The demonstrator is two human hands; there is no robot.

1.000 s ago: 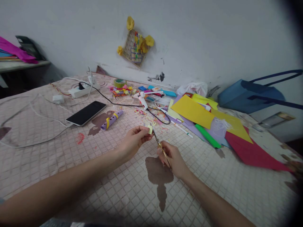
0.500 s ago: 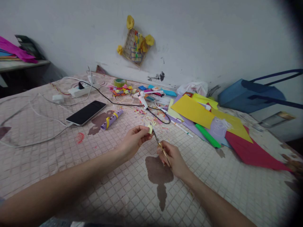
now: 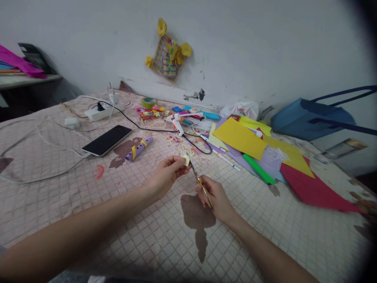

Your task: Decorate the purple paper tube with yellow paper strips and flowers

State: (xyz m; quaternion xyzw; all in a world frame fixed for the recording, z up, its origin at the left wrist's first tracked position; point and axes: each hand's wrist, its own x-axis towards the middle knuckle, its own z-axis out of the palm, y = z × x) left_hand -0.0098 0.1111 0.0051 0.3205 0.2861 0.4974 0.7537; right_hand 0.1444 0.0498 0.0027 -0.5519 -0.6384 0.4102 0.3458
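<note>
My left hand pinches a small pale yellow paper scrap between thumb and fingers. My right hand grips a pair of gold-handled scissors, and their thin blades point up toward the scrap, right beside it. Part of the handles is hidden in my fingers. Whether the blades touch the paper is hard to tell. Both hands are held just above a quilted pink-and-white cover with a brown stain under my right hand.
Paper shavings lie scattered beyond my hands. Farther back are a black smartphone, a rolled purple paper tube, a white hot glue gun with a black cord, a tape roll, a power strip, and overlapping coloured paper sheets.
The view has shifted very slightly. Both hands keep the same hold on the scrap and the scissors.
</note>
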